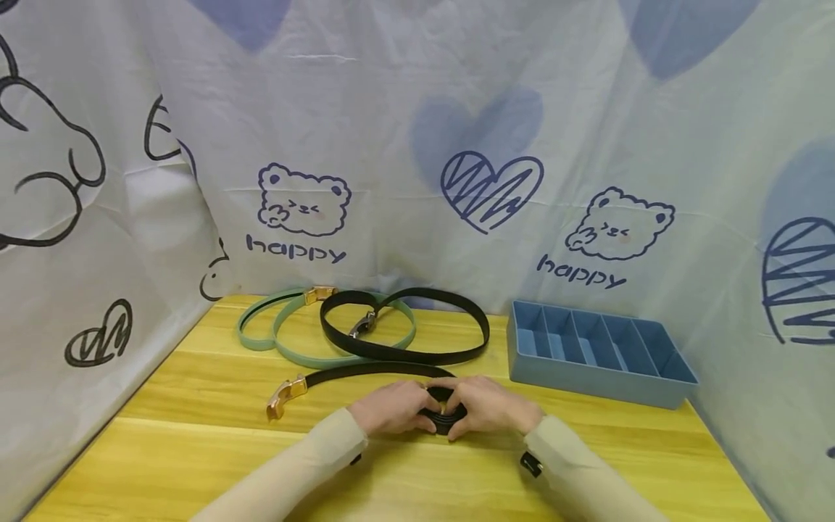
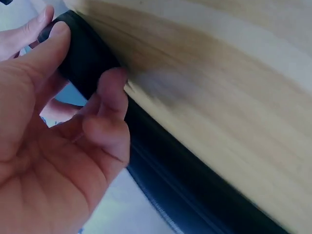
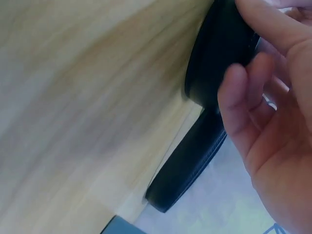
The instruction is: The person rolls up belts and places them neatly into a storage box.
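Both hands hold a black belt whose near end is wound into a coil (image 1: 443, 423) standing on its edge on the wooden table. My left hand (image 1: 396, 408) pinches the coil's left side; in the left wrist view its thumb (image 2: 56, 44) presses the black band. The right hand (image 1: 491, 406) grips the coil from the right, and its curled fingers (image 3: 236, 92) lie against the band in the right wrist view. From the coil, the unwound strap (image 1: 372, 369) runs left to a gold buckle (image 1: 285, 397). The coil's centre is partly hidden by fingers.
Behind the hands lies another black belt (image 1: 450, 357) in loops, with a silver buckle (image 1: 363, 324). It overlaps a green belt (image 1: 313, 361) with a gold buckle (image 1: 320, 293). A blue-grey divided tray (image 1: 600, 377) stands at the back right, near the patterned cloth (image 1: 404, 145).
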A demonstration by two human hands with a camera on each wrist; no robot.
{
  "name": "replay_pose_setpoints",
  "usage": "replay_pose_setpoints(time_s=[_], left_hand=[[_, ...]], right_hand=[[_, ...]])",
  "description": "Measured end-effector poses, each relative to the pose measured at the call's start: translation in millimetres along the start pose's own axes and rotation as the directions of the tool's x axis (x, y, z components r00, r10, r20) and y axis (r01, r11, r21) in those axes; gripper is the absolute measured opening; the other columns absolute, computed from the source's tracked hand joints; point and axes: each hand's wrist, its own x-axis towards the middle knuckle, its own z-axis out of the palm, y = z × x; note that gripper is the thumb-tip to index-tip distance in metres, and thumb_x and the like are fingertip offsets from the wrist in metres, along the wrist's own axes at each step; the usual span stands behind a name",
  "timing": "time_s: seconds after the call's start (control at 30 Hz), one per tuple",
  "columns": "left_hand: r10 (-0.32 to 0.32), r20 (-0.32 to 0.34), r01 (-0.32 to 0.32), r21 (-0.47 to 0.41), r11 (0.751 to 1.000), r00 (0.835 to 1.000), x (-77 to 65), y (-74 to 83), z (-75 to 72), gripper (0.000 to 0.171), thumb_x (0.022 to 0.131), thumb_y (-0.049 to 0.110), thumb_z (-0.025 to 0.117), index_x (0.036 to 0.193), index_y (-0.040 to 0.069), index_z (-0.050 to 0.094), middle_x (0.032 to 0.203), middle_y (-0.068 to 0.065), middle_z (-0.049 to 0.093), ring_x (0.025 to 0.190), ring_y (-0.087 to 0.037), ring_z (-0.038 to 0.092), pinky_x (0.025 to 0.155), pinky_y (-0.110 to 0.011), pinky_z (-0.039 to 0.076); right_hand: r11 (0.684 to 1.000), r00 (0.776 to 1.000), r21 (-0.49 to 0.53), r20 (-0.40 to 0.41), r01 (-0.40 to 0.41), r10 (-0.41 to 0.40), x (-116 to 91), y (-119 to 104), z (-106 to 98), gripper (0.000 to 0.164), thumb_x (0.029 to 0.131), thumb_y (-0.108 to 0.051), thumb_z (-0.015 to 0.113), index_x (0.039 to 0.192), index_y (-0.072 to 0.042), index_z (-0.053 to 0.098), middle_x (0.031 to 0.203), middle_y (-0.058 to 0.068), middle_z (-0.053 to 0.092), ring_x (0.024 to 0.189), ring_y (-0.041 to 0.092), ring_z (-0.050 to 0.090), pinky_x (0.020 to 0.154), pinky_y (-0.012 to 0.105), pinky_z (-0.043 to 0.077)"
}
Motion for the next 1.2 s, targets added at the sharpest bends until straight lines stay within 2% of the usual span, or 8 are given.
replay_pose_setpoints(time_s=[0.13, 0.23, 0.4, 0.5, 0.7, 0.83, 1.0, 1.2], left_hand=[[-0.016, -0.007, 0.017, 0.057, 0.998, 1.0, 1.6, 1.7, 0.0, 0.013, 0.08, 0.037, 0.065, 0.091, 0.028, 0.066, 0.077, 0.015, 0.06, 0.064, 0.0, 0.051, 0.057, -0.021, 0.042], [-0.015, -0.029, 0.016, 0.044, 0.999, 0.999, 3.8, 2.9, 0.7, 0.012, 0.079, 0.036, 0.067, 0.088, 0.027, 0.066, 0.075, 0.015, 0.059, 0.061, 0.002, 0.049, 0.056, -0.019, 0.041], [0.044, -0.032, -0.045, -0.03, 0.999, 0.999, 6.7, -1.1, -0.6, 0.014, 0.078, 0.031, 0.068, 0.088, 0.021, 0.068, 0.078, 0.014, 0.061, 0.065, 0.004, 0.05, 0.06, -0.014, 0.041], [0.058, -0.015, -0.058, -0.029, 0.998, 0.998, 7.5, -2.8, -0.7, 0.013, 0.079, 0.03, 0.068, 0.086, 0.019, 0.067, 0.076, 0.014, 0.06, 0.062, 0.002, 0.049, 0.059, -0.014, 0.04], [-0.072, 0.016, 0.07, 0.086, 0.994, 0.997, 9.6, 8.4, 0.5, 0.019, 0.078, 0.041, 0.067, 0.079, 0.023, 0.064, 0.068, 0.013, 0.055, 0.058, -0.002, 0.047, 0.054, -0.021, 0.039], [-0.112, -0.008, 0.112, 0.081, 0.99, 0.994, 11.7, 13.2, 3.9, 0.021, 0.077, 0.044, 0.066, 0.076, 0.023, 0.064, 0.067, 0.013, 0.054, 0.059, -0.004, 0.047, 0.055, -0.023, 0.04], [-0.04, 0.001, 0.04, 0.011, 0.999, 0.999, 12.3, 6.2, 3.0, 0.016, 0.077, 0.038, 0.067, 0.08, 0.022, 0.066, 0.071, 0.016, 0.056, 0.061, -0.001, 0.048, 0.058, -0.018, 0.039], [0.057, 0.006, -0.057, -0.001, 0.998, 0.998, 8.1, -6.3, -2.0, 0.019, 0.08, 0.036, 0.064, 0.091, 0.021, 0.068, 0.08, 0.016, 0.059, 0.07, -0.003, 0.048, 0.064, -0.016, 0.039]], right_hand=[[1.0, 1.0, -0.022, -0.025, -0.018, 0.018, 1.8, -2.2, 1.6, 0.036, 0.072, -0.055, 0.066, 0.095, -0.028, 0.07, 0.136, 0.009, 0.041, 0.095, 0.01, 0.058, 0.081, 0.032, 0.045], [0.999, 0.998, -0.001, -0.044, -0.033, 0.033, 2.2, -2.5, 2.1, 0.038, 0.071, -0.056, 0.066, 0.094, -0.027, 0.07, 0.135, 0.011, 0.041, 0.096, 0.013, 0.058, 0.083, 0.034, 0.045], [0.998, 0.998, 0.028, 0.027, -0.051, 0.05, -0.3, 5.8, -3.7, 0.038, 0.068, -0.048, 0.073, 0.098, -0.025, 0.07, 0.138, 0.009, 0.039, 0.111, 0.021, 0.051, 0.087, 0.034, 0.043], [0.997, 0.996, 0.003, 0.05, -0.076, 0.075, -3.2, 12.9, -7.4, 0.036, 0.065, -0.048, 0.075, 0.094, -0.026, 0.071, 0.136, 0.005, 0.043, 0.114, 0.02, 0.049, 0.086, 0.032, 0.043], [0.996, 0.996, 0.013, -0.006, -0.092, 0.093, -8.0, 17.1, -5.2, 0.036, 0.064, -0.055, 0.072, 0.087, -0.028, 0.071, 0.13, 0.007, 0.049, 0.113, 0.02, 0.05, 0.089, 0.036, 0.042], [0.993, 0.993, 0.004, -0.019, -0.12, 0.12, -10.7, 14.9, -3.6, 0.038, 0.064, -0.058, 0.07, 0.088, -0.029, 0.07, 0.132, 0.005, 0.047, 0.116, 0.021, 0.047, 0.091, 0.039, 0.04], [0.995, 0.995, 0.012, -0.001, -0.097, 0.097, -12.0, 13.8, -2.4, 0.035, 0.067, -0.056, 0.069, 0.091, -0.03, 0.07, 0.138, 0.001, 0.04, 0.119, 0.021, 0.045, 0.091, 0.039, 0.04], [0.998, 0.998, -0.023, -0.021, -0.066, 0.066, -9.0, 18.1, -0.3, 0.038, 0.067, -0.059, 0.067, 0.092, -0.03, 0.07, 0.137, 0.0, 0.041, 0.119, 0.021, 0.044, 0.095, 0.044, 0.036]])
